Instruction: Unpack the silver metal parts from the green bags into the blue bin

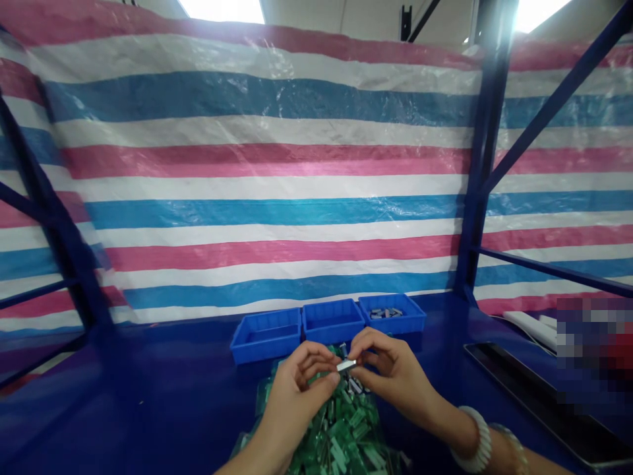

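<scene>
Blue table [173, 396], striped sheet [277, 211] behind; I see L hand [297, 390] & R hand [393, 371] pinching 1 metal pc [346, 365] above green pcs [346, 432], nr 3 bins [333, 320].

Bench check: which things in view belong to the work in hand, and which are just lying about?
Likely in the work:
small metal piece, held between the left hand and right hand
pile of green pieces
three blue bins, the right one holding metal pieces

Apparently just lying about:
dark flat panel
white object behind it
</scene>
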A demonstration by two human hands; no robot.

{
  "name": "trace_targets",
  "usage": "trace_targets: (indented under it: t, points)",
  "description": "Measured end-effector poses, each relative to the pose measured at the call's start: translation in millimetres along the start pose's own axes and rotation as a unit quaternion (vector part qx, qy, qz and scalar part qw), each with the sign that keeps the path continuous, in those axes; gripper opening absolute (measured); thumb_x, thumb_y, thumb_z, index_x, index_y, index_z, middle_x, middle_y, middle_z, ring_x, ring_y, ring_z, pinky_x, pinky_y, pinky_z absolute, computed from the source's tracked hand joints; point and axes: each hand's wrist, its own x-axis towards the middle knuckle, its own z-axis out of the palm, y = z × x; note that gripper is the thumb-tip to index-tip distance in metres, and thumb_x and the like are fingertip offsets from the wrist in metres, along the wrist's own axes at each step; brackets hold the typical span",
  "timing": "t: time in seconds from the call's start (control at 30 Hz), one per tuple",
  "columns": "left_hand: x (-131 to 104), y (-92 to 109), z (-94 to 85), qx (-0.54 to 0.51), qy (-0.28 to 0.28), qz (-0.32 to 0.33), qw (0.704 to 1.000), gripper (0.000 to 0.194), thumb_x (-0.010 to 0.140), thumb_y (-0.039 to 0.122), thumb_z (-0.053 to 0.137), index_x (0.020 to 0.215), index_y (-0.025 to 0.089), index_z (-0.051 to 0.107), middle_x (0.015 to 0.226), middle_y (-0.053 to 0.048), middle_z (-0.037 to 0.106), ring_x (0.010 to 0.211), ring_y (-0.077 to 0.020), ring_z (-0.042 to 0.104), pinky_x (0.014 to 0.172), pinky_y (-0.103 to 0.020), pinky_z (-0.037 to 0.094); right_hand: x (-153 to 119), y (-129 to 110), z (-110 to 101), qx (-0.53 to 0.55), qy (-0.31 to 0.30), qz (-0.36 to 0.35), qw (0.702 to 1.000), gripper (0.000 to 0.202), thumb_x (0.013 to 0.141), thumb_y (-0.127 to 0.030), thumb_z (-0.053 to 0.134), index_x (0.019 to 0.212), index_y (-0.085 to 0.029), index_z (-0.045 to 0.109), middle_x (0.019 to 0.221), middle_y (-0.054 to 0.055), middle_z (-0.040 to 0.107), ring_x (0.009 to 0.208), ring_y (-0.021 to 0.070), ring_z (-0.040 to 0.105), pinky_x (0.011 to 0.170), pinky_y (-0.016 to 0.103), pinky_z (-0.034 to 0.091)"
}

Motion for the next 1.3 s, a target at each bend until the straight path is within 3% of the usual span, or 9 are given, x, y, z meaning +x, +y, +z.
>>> trace_targets:
  t: [0.23,0.5,0.67,0.77,0.87,0.97,1.07,1.2,1.3]
  points:
    - [-4,5,3.3,0.047,0.004,-0.028,0.999,0.013,0.071,0.025,0.075,0.075,0.018,0.065,0.072,0.0,0.066,0.072,-0.0138,0.06,0.066,-0.022,0.042,0,-2,-1,0.01,-0.016,-0.037,0.999,0.017,0.074,-0.01,0.071,0.087,-0.021,0.07,0.086,0.002,0.059,0.078,0.0137,0.056,0.07,0.025,0.047]
    - [-4,-2,2.5,0.066,-0.044,-0.04,0.996,0.021,0.067,0.024,0.075,0.087,0.017,0.071,0.08,-0.004,0.07,0.077,-0.0176,0.062,0.071,-0.026,0.046,0,2,-1,0.051,-0.013,0.027,0.998,0.015,0.075,-0.021,0.072,0.086,-0.018,0.063,0.084,0.003,0.063,0.075,0.0138,0.061,0.068,0.025,0.05]
    - [3,-8,-4.3,0.071,-0.027,-0.008,0.997,0.03,0.068,0.024,0.072,0.097,0.018,0.069,0.085,-0.005,0.069,0.073,-0.016,0.061,0.069,-0.028,0.048,29,17,-48,-0.099,0.077,-0.019,0.992,0.019,0.075,-0.03,0.07,0.084,-0.018,0.059,0.083,0.004,0.063,0.077,0.0171,0.065,0.07,0.029,0.054]
    - [7,-6,-8.4,0.083,0.006,0.001,0.997,0.028,0.068,0.025,0.071,0.095,0.018,0.067,0.086,-0.006,0.068,0.073,-0.0166,0.061,0.071,-0.029,0.048,47,31,-86,-0.27,0.117,-0.034,0.955,0.02,0.08,-0.035,0.061,0.087,-0.018,0.056,0.083,0.006,0.066,0.078,0.0202,0.067,0.068,0.032,0.055]
    - [10,-2,-12.5,0.097,0.057,0.014,0.994,0.029,0.068,0.026,0.068,0.095,0.018,0.064,0.091,-0.006,0.068,0.075,-0.0169,0.062,0.072,-0.029,0.046,54,44,-106,-0.344,0.123,-0.031,0.93,0.021,0.077,-0.029,0.064,0.093,-0.017,0.059,0.084,0.009,0.067,0.081,0.0247,0.066,0.07,0.039,0.054]
    - [11,0,-15.1,0.12,0.103,0.037,0.987,0.029,0.069,0.029,0.065,0.095,0.019,0.061,0.092,-0.005,0.067,0.074,-0.0165,0.061,0.067,-0.027,0.043,49,51,-95,-0.384,0.081,-0.041,0.919,0.016,0.079,-0.018,0.059,0.094,-0.016,0.063,0.087,0.01,0.067,0.083,0.0248,0.063,0.077,0.042,0.051]
    - [11,0,-13.9,0.142,0.101,0.041,0.984,0.029,0.071,0.032,0.063,0.096,0.019,0.058,0.08,-0.002,0.064,0.067,-0.0154,0.056,0.059,-0.025,0.039,41,53,-65,-0.398,-0.038,-0.062,0.914,0.021,0.08,-0.009,0.057,0.093,-0.02,0.069,0.085,0.005,0.068,0.083,0.0198,0.062,0.081,0.035,0.049]
    - [7,-5,-8.1,0.161,0.082,0.034,0.983,0.03,0.071,0.033,0.061,0.097,0.018,0.056,0.072,0.0,0.059,0.066,-0.0158,0.054,0.058,-0.025,0.039,36,51,-36,-0.491,-0.246,-0.091,0.831,0.039,0.084,0.0,0.049,0.108,-0.023,0.069,0.102,0.008,0.063,0.095,0.0199,0.057,0.085,0.032,0.046]
    - [3,-7,-4.0,0.17,0.078,0.036,0.982,0.03,0.071,0.033,0.06,0.097,0.018,0.056,0.075,-0.001,0.059,0.071,-0.0178,0.057,0.06,-0.026,0.04,36,51,-34,-0.509,-0.261,-0.061,0.818,0.036,0.086,0.0,0.048,0.107,-0.021,0.069,0.099,0.008,0.061,0.093,0.0199,0.055,0.082,0.03,0.045]
